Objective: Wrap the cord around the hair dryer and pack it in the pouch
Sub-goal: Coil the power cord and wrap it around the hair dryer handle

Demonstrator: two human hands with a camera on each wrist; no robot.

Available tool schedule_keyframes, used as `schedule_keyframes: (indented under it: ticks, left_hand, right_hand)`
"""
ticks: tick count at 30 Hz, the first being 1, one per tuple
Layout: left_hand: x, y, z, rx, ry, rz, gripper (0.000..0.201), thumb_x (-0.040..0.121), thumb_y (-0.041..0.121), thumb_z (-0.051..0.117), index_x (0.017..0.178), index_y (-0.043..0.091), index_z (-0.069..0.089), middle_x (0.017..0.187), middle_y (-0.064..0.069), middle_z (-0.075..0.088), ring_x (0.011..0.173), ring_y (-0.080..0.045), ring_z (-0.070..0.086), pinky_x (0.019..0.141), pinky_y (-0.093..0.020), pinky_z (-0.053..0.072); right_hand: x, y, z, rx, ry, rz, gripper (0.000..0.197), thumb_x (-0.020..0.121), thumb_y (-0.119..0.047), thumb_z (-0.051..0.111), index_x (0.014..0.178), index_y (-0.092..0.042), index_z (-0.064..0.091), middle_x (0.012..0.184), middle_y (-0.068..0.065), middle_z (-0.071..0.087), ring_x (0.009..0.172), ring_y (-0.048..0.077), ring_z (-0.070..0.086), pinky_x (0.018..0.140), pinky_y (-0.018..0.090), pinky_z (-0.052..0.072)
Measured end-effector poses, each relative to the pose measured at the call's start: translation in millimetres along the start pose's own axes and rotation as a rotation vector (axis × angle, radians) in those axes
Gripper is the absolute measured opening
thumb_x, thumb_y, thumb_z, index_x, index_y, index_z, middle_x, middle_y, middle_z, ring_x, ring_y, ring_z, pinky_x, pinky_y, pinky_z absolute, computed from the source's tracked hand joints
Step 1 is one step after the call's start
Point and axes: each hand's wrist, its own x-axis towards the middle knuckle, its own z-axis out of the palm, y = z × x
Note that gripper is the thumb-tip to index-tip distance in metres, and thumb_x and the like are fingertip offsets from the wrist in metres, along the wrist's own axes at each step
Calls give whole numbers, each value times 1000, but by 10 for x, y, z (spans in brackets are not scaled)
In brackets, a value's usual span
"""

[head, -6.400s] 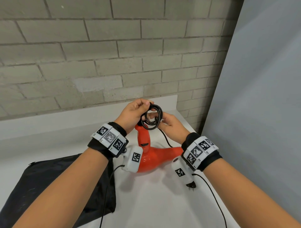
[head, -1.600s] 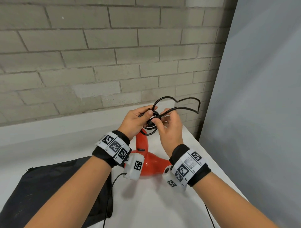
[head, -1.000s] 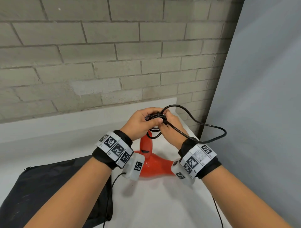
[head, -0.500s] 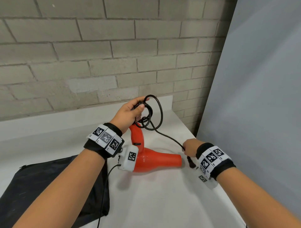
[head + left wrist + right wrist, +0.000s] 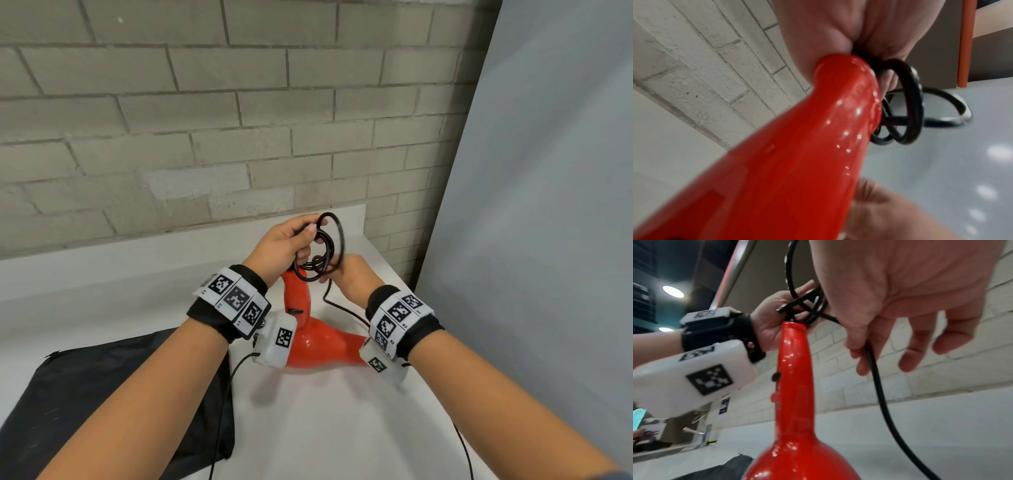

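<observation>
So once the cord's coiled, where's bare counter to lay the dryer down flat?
Bare white counter lies in front of the red hair dryer, between the black pouch on the left and the grey panel on the right. Another bare strip runs behind the pouch, along the brick wall. Around the handle is crowded: both hands and the coiled cord.

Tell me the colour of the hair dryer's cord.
Black. The cord shows best in the right wrist view, running past the red hair dryer.

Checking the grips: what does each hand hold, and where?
Left hand grips the black cord's coiled loops above the red hair dryer's handle; right hand holds the loose strand.
</observation>
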Motion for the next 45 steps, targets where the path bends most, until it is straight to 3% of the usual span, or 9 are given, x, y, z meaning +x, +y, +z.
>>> schedule_keyframes:
  ticks: [8, 13, 18, 20, 25, 33, 40, 43, 45]
  left_hand:
    - [-45, -2, -144, -92, -20, 8, 23, 95, 6, 34, 88, 14, 54, 56, 12, 42, 40, -1, 33, 42, -13, 30]
    - [-3, -17, -99, -37, 6, 35, 23, 95, 6, 36, 89, 16, 56, 53, 15, 47, 41, 0, 33, 43, -13, 30]
    - [-24, 5, -92, -32, -16, 44, 18, 94, 13, 40, 88, 16, 57, 51, 15, 41, 40, -1, 32, 43, -15, 27]
    - [-50, 15, -89, 4, -20, 61, 14, 91, 18, 46, 84, 16, 57, 52, 15, 42, 39, -2, 31, 42, -16, 25]
    - [-58, 17, -83, 58, 14, 54, 18, 90, 6, 47, 78, 15, 57, 48, 14, 39, 39, -4, 27, 43, -18, 21]
    - [-59, 26, -75, 175, -87, 1, 29, 93, 2, 40, 112, 21, 50, 61, 0, 29, 45, -4, 30, 49, -18, 29]
    - [-36, 68, -43, 223, -116, -3, 23, 93, 2, 40, 104, 17, 54, 92, -16, 42, 43, -2, 33, 47, -14, 31]
    - [-35, 41, 12, 225, -39, 16, 19, 93, 2, 41, 101, 14, 55, 73, -9, 40, 42, -3, 30, 46, -15, 29]
    - [-40, 26, 40, 206, 9, 21, 19, 93, 1, 41, 104, 9, 54, 59, 4, 37, 40, -2, 29, 44, -15, 27]
  right_hand:
    - [-27, 561, -249, -615, -119, 441, 17, 85, -18, 51, 94, -17, 65, 110, 11, 67, 98, 27, 61, 94, 39, 47]
    - [-146, 123, -164, -266, -165, -62, 52, 91, -14, 50, 139, -22, 34, 142, 1, 42, 130, 16, 39, 111, 29, 27]
    - [-123, -125, -77, -2, -65, -198, 23, 95, -13, 43, 93, -12, 66, 92, 2, 68, 85, 4, 58, 83, 17, 43]
    - [-93, -136, -100, 0, 35, -153, 29, 94, -10, 41, 71, -19, 56, 66, -1, 58, 64, 8, 55, 66, 14, 44]
    - [-18, -300, -222, -67, 303, -170, 21, 93, -10, 42, 75, -14, 53, 55, -7, 45, 53, 9, 46, 51, 14, 37]
    - [-97, -611, -376, -72, 429, -282, 20, 93, -11, 45, 87, -3, 62, 61, -10, 46, 66, 20, 51, 66, 29, 43]
    - [-204, -614, -448, -28, 344, -316, 16, 91, -11, 50, 93, -7, 65, 70, -7, 57, 69, 4, 52, 63, 3, 38]
    - [-299, -407, -499, -109, 359, -208, 23, 90, -14, 54, 111, -8, 60, 99, -1, 60, 85, 4, 50, 72, 1, 36]
    - [-360, -82, -529, -232, 384, -4, 34, 87, -16, 57, 120, -10, 51, 118, 8, 54, 100, 15, 50, 88, 18, 39]
